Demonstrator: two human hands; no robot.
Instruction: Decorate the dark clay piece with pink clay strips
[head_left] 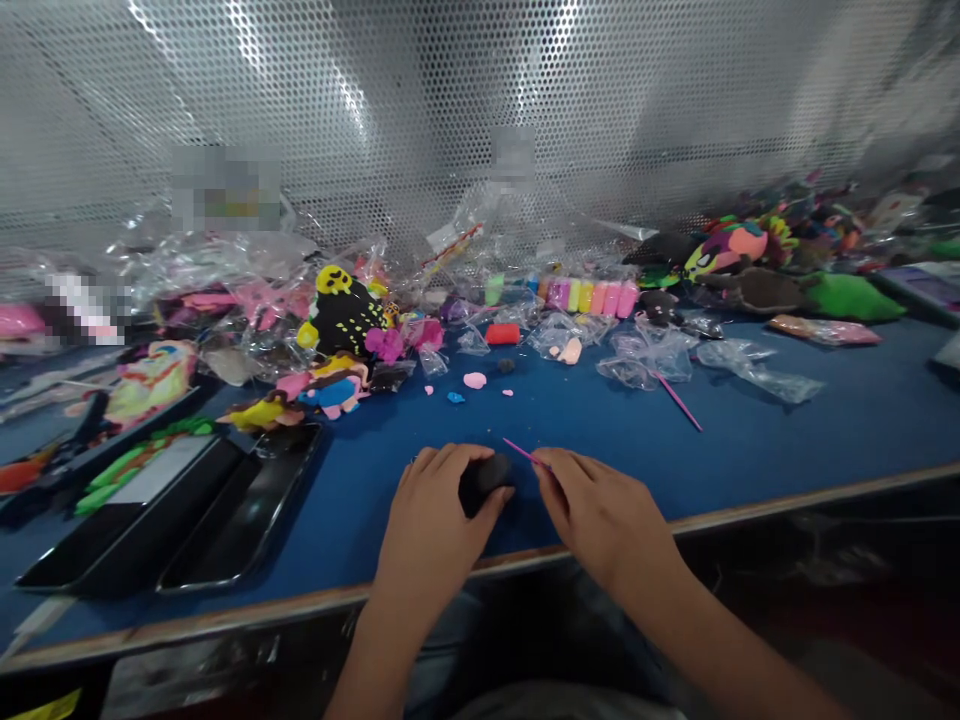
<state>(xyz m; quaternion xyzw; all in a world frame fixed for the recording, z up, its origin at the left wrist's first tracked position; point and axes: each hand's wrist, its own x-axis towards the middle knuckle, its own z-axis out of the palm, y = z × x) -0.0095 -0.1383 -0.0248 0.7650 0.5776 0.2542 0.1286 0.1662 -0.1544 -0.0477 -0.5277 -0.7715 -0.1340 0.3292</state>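
Note:
My left hand (439,505) is closed around a dark lump of modelling clay (491,472) near the table's front edge, with thumb and fingers on its sides. In my right hand (600,505) is a thin pink modelling tool (523,452), pinched near its end. Its tip points left, close above the dark clay; whether they touch I cannot tell. Beyond the hands lie small bits of clay: a pink piece (475,380), a blue piece (455,398) and a dark grey piece (506,366). A second pink tool (679,402) rests on the table to the right.
The blue table (750,440) ends at a perforated metal wall (450,100). Black trays (240,510) stand at the left. Along the back are clear plastic bags (757,370), coloured clay packs (592,297), a red block (502,333) and a black-and-yellow clay figure (346,315).

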